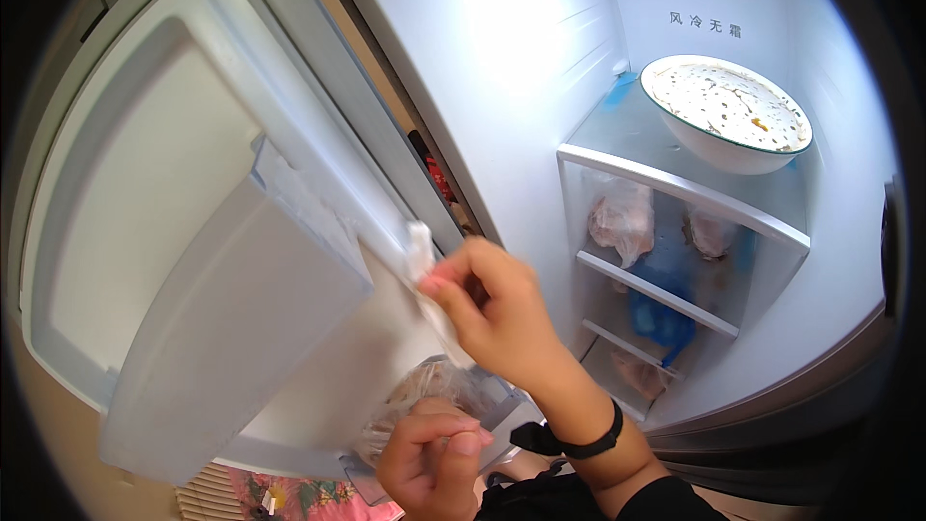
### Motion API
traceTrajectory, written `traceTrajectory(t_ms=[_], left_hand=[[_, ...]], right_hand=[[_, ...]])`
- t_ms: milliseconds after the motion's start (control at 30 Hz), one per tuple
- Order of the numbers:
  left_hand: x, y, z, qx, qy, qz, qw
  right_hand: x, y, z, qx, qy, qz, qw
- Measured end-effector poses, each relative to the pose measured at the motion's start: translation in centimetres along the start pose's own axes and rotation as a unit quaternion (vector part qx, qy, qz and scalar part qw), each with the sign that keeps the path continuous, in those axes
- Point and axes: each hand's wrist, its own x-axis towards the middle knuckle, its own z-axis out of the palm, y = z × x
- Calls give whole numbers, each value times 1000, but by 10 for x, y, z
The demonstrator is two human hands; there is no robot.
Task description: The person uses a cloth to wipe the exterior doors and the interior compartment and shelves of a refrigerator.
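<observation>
My right hand (pixel 492 304), with a black band on its wrist, pinches a white cloth or tissue (pixel 434 311) against the inner rim of the open refrigerator door (pixel 289 108). Lower down, my left hand (pixel 438 452) is held with thumb and fingertips together; whether something small is between them cannot be told. Just behind it, a clear plastic bag (pixel 441 383) with brownish contents sits in the lower door bin. A translucent door bin (pixel 239 318) lies to the left of both hands.
An enamel bowl (pixel 731 108) with a speckled white surface stands on the top glass shelf (pixel 622 137). Beneath are bagged pieces of meat (pixel 622 221) and a blue plastic bag (pixel 658 311) on lower shelves. A pink floral cloth (pixel 318 496) lies below the door.
</observation>
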Motion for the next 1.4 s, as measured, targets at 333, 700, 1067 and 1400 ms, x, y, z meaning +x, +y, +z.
traceTrajectory(t_ms=[333, 700, 1067, 1400], left_hand=[[0, -5, 2, 11, -11, -5, 1000], [4, -4, -11, -4, -6, 1, 1000], [2, -11, -8, -7, -11, -26, 1000], [-7, -19, -8, -9, -66, -45, 997]], right_hand=[[9, 11, -6, 26, 59, 53, 996], [113, -14, 30, -133, 98, -312, 936], [58, 13, 4, -198, -5, -233, 952], [-17, 51, -15, -222, -10, -148, 964]])
